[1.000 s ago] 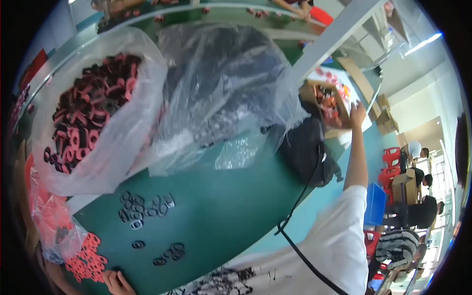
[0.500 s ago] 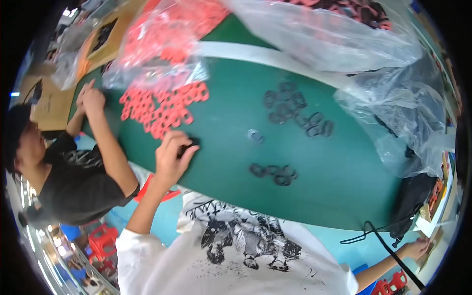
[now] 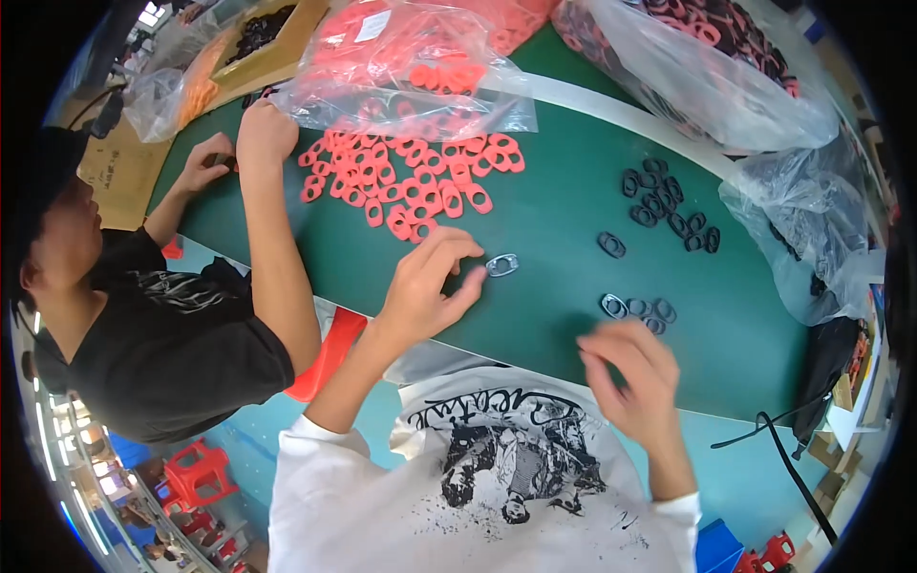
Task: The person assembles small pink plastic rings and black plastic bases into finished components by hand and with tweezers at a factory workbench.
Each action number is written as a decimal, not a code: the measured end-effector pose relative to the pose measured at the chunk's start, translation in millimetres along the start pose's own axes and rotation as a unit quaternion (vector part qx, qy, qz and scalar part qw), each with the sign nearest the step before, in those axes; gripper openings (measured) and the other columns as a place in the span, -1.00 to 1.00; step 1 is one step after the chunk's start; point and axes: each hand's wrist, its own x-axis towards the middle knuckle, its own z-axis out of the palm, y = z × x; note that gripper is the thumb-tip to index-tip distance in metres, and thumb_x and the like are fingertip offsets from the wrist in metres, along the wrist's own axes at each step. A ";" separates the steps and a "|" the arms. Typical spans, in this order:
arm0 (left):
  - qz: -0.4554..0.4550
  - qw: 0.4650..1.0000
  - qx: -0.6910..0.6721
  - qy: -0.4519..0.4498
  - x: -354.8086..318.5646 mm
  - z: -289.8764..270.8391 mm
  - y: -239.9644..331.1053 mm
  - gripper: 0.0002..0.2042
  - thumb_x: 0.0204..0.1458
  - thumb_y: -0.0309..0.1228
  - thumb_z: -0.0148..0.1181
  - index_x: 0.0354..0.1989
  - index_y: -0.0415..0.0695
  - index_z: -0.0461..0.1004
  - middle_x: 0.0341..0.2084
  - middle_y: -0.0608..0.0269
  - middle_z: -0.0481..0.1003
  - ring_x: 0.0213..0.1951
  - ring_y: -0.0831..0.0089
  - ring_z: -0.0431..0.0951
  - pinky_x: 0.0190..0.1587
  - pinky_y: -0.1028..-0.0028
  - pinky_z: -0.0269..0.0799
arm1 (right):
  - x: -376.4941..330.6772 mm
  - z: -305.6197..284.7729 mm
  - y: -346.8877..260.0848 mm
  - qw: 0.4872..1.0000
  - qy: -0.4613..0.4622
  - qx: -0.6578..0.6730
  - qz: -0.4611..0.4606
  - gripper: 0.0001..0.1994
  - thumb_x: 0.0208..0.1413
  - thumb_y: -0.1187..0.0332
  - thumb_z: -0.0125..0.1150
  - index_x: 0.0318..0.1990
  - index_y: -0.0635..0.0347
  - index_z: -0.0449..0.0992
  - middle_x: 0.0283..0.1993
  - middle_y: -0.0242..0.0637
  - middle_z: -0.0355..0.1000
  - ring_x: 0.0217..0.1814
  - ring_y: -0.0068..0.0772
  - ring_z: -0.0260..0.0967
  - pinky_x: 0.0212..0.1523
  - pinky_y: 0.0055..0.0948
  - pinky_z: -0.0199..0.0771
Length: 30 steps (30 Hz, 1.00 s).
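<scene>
My left hand is over the table with thumb and fingers apart. Just beyond its fingertips lies a shiny silver-grey oval ring piece; whether they touch it I cannot tell. My right hand, a little blurred, hovers at the table's near edge, fingers curved and thumb apart, with nothing visible in it. Beside its fingertips sits a small group of dark oval rings, with a shinier oval ring at the left. A single black oval ring lies farther off.
Red oval rings are spread at the left, before a clear bag of red pieces. More black rings lie at the right. Plastic bags line the far side. At left, a co-worker's arms reach over the green table.
My view has shifted left. My right hand has come from the far right to the table's near edge. The dark piece at my left hand's fingers now shows as a silver-grey ring just beyond them.
</scene>
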 end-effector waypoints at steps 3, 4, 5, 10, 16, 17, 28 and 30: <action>0.038 0.990 0.099 0.095 3.4 -3.4 -4.0 -0.76 -0.20 -0.65 0.31 -0.30 -0.19 0.48 -0.33 0.19 0.45 -0.44 0.27 0.44 -0.42 0.38 0.39 | 50.6 31.3 10.0 0.995 -0.085 -0.032 -0.035 -0.80 -0.13 0.58 0.34 -0.29 0.24 0.52 -0.22 -0.17 0.44 -0.31 -0.17 0.43 -0.34 -0.36 0.45; 0.058 0.977 0.151 0.137 5.9 -2.2 -5.2 -0.78 -0.21 -0.68 0.27 -0.33 -0.19 0.50 -0.35 0.20 0.44 -0.40 0.23 0.44 -0.39 0.35 0.37 | 64.2 39.8 17.0 0.990 -0.105 -0.073 -0.056 -0.79 -0.14 0.56 0.35 -0.29 0.23 0.50 -0.17 -0.20 0.43 -0.22 -0.16 0.42 -0.27 -0.32 0.44; 0.041 0.980 0.151 0.123 8.1 -3.2 -7.0 -0.77 -0.23 -0.64 0.30 -0.34 -0.17 0.51 -0.36 0.24 0.40 -0.33 0.25 0.39 -0.30 0.32 0.32 | 73.2 46.0 20.6 0.983 -0.122 -0.113 -0.078 -0.78 -0.15 0.54 0.36 -0.29 0.21 0.49 -0.12 -0.23 0.42 -0.14 -0.16 0.40 -0.21 -0.29 0.43; 0.028 0.977 0.193 0.089 23.5 -0.2 -10.6 -0.78 -0.21 -0.50 0.36 -0.34 -0.12 0.50 -0.33 0.28 0.35 -0.27 0.28 0.32 -0.23 0.29 0.22 | 78.8 57.5 37.6 0.968 -0.204 -0.098 -0.109 -0.79 -0.15 0.52 0.35 -0.31 0.21 0.48 -0.14 -0.27 0.39 -0.13 -0.18 0.35 -0.20 -0.26 0.36; 0.016 0.973 0.232 0.004 41.8 0.8 -10.2 -0.79 -0.21 -0.47 0.36 -0.36 -0.11 0.50 -0.32 0.27 0.31 -0.23 0.27 0.31 -0.24 0.28 0.17 | 73.8 47.7 47.7 0.962 -0.239 -0.047 -0.123 -0.76 -0.17 0.53 0.33 -0.27 0.27 0.48 -0.23 -0.23 0.39 -0.23 -0.17 0.34 -0.26 -0.28 0.34; 0.021 0.971 0.236 -0.022 43.0 0.7 -7.1 -0.77 -0.23 -0.51 0.35 -0.34 -0.12 0.52 -0.31 0.26 0.33 -0.24 0.26 0.32 -0.23 0.29 0.20 | 75.1 43.9 51.2 0.961 -0.246 -0.029 -0.126 -0.73 -0.18 0.54 0.33 -0.25 0.30 0.48 -0.24 -0.22 0.40 -0.25 -0.16 0.34 -0.26 -0.28 0.35; -0.043 0.991 0.104 -0.076 10.1 4.5 14.1 -0.70 -0.26 -0.64 0.31 -0.27 -0.15 0.51 -0.25 0.26 0.42 -0.26 0.25 0.40 -0.25 0.31 0.31 | 90.5 19.0 56.3 0.957 -0.286 -0.029 -0.050 -0.45 -0.27 0.48 0.44 0.00 0.34 0.46 -0.20 -0.16 0.41 -0.19 -0.08 0.33 -0.18 -0.19 0.36; -0.004 0.993 0.109 -0.044 1.1 11.6 10.9 -0.67 -0.25 -0.60 0.32 -0.22 -0.16 0.51 -0.23 0.26 0.41 -0.25 0.29 0.38 -0.27 0.33 0.26 | 88.6 19.3 56.3 0.958 -0.280 -0.029 -0.045 -0.44 -0.28 0.44 0.46 0.00 0.32 0.46 -0.19 -0.16 0.40 -0.18 -0.09 0.33 -0.18 -0.20 0.35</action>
